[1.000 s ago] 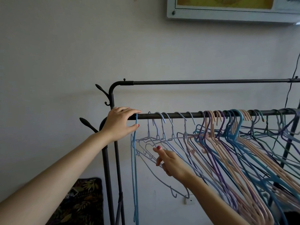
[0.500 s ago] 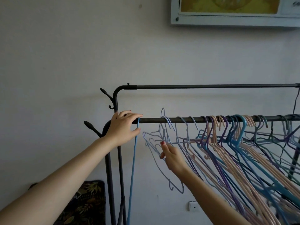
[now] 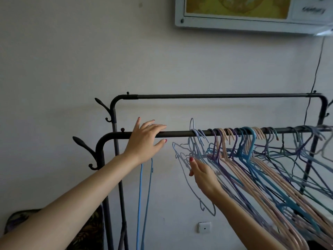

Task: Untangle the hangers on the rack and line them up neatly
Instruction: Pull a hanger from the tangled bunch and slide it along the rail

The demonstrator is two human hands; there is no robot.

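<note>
Head view: hands at rack, hangers bunched right

Head view, looking up at a dark rack [image 3: 234,96] with two rails. Left hand [image 3: 146,141] lies over the lower rail [image 3: 178,133] near its left end, fingers straight and spread, thumb under the rail, gripping nothing. Blue hanger [image 3: 139,195] hangs straight down just below that hand, long axis vertical, seen edge-on; its hook is hidden behind the hand, so contact cannot be told.

Right hand [image 3: 201,175] is lower and to the right, below the rail, at the left edge of the hanger bunch [image 3: 252,159]. Its fingers curl around the wires of a few pale lilac hangers [image 3: 187,170]; exact number cannot be told. One lilac hook [image 3: 192,123] sticks up above the rail, lifted clear of it. Lilac bodies slant down and left of the hand, lower tips pointing toward the floor.

Bunch sits on the lower rail to the right of both hands: lilac, purple, pink, teal and blue hooks packed close, overlapping. Their bodies sweep down and to the right, toward the camera, wires crossing.

Bare rail between the hands. Upper rail carries nothing. Framed board [image 3: 252,13] on the wall above; wall socket [image 3: 204,227] low down; patterned fabric [image 3: 90,231] bottom left.
</note>
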